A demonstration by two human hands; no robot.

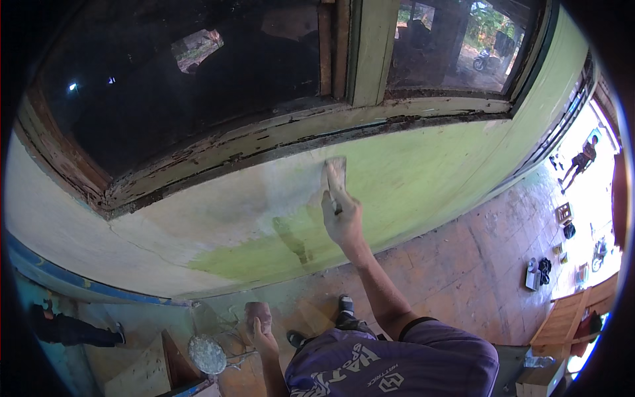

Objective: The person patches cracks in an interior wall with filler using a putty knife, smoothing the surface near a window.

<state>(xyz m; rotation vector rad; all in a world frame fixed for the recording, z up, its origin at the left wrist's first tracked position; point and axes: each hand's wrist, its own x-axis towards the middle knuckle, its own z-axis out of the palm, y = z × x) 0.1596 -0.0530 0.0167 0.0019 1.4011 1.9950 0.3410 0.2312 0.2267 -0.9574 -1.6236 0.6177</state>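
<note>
Your right hand [343, 218] is gripping a flat spreading tool [338, 165], its blade pressing against the wall [410, 178] just beyond that hand; it is probably feeling light and stiff, best held near the blade's base. Lower left, your left hand [266, 344] is clasping a reddish-brown flat piece [258, 311], likely light, best pinched along its near edge.
</note>
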